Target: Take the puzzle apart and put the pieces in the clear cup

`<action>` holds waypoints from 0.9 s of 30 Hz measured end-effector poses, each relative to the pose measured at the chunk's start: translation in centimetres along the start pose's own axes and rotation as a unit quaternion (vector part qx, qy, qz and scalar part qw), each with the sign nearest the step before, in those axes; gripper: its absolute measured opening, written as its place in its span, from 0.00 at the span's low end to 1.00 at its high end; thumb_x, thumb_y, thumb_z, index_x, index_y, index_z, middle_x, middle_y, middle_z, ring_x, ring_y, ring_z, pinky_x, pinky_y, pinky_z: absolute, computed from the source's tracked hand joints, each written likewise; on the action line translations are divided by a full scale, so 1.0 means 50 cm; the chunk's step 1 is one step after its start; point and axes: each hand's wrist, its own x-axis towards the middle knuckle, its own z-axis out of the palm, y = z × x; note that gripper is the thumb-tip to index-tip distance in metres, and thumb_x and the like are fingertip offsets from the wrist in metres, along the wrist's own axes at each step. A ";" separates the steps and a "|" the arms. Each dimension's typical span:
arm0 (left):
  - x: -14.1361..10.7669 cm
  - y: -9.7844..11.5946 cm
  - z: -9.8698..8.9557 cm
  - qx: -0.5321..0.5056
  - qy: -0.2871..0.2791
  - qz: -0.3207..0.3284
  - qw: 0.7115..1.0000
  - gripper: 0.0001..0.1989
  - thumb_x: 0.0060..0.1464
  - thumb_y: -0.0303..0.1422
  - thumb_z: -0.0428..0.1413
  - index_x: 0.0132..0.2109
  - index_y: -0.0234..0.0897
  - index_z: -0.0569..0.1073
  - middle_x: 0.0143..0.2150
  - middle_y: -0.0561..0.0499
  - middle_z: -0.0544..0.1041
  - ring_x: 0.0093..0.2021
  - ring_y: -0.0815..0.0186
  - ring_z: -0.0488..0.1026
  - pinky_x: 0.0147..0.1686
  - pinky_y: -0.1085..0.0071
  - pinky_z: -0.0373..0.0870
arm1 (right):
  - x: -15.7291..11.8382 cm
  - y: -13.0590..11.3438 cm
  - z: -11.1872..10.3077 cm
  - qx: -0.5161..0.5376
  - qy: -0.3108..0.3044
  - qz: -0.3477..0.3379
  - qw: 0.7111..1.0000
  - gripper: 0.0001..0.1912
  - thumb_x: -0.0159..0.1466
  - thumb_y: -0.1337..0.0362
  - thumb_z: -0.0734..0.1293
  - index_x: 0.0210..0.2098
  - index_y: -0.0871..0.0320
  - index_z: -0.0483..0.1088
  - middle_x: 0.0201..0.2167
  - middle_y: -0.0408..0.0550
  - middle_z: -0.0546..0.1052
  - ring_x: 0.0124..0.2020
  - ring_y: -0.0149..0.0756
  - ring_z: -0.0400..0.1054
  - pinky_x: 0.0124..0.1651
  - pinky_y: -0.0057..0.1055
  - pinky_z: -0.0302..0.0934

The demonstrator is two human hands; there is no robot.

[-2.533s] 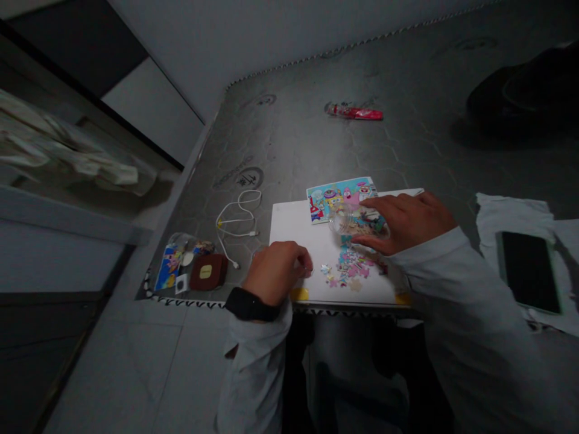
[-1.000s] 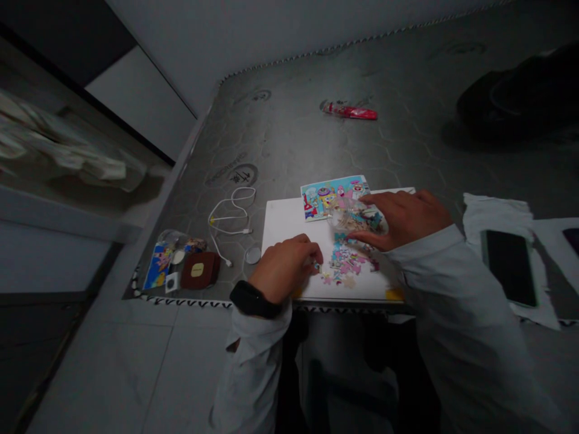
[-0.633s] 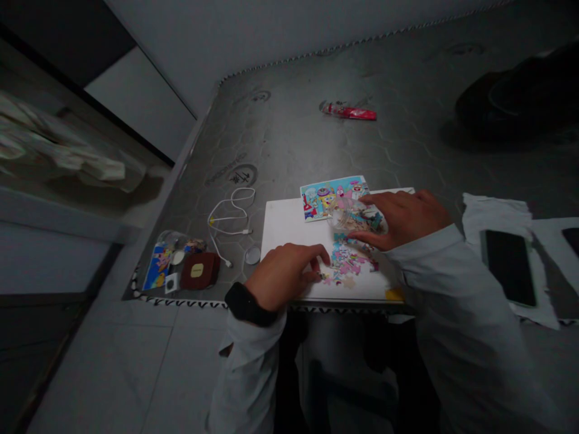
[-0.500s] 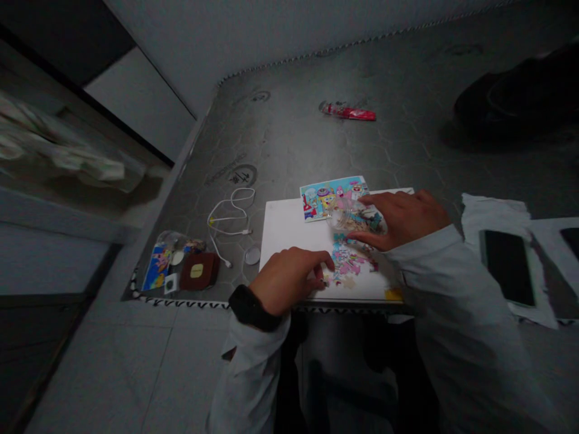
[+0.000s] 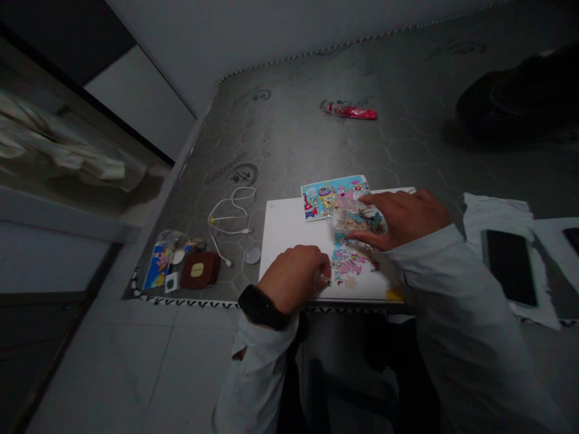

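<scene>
- Brown case [image 5: 199, 271]: left of the white board [image 5: 284, 223].
- Left hand [image 5: 296, 274]: over the board's near part, fingers curled; whether they grip anything, I cannot tell.
- Picture card [image 5: 332, 196]: across the board's far edge.
- Puzzle pieces [image 5: 350, 265]: on the board.
- Right hand [image 5: 398, 220]: clamped on a clear jar [image 5: 346, 216] over the board.

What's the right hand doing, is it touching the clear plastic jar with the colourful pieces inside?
Touching. The head view shows the right hand gripping the jar, thumb on the near side and fingers on the far side.
</scene>
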 end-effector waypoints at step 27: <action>-0.002 -0.011 0.003 -0.047 0.016 -0.021 0.999 0.06 0.53 0.30 0.64 0.39 0.40 0.76 0.38 0.53 0.80 0.38 0.64 0.74 0.38 0.69 0.64 | -0.001 0.004 0.012 0.001 0.012 0.006 1.000 0.32 0.63 0.37 0.64 0.54 0.56 0.71 0.47 0.57 0.80 0.45 0.54 0.74 0.44 0.46 0.56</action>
